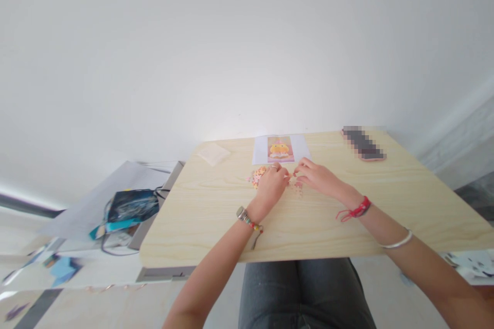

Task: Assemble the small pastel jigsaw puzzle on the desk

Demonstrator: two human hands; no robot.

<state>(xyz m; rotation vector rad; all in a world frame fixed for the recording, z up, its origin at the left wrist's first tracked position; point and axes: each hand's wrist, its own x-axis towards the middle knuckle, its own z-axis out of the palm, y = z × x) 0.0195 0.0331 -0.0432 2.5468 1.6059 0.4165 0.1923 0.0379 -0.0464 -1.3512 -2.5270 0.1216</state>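
My left hand (271, 184) and my right hand (317, 177) meet fingertip to fingertip over the middle of the light wooden table (216, 226). Both pinch a tiny piece between them, too small to name. A small heap of colourful little pieces (257, 176) lies just left of my left hand. A few more specks lie under my hands. Behind them lies a white sheet with a picture of a yellow figure on pink (280, 149).
A phone (363, 144) lies at the table's far right. A small clear bag (213, 153) sits at the far left. Left of the table, a lower surface holds a dark blue pouch (131, 206), cables and papers. A white wall stands behind.
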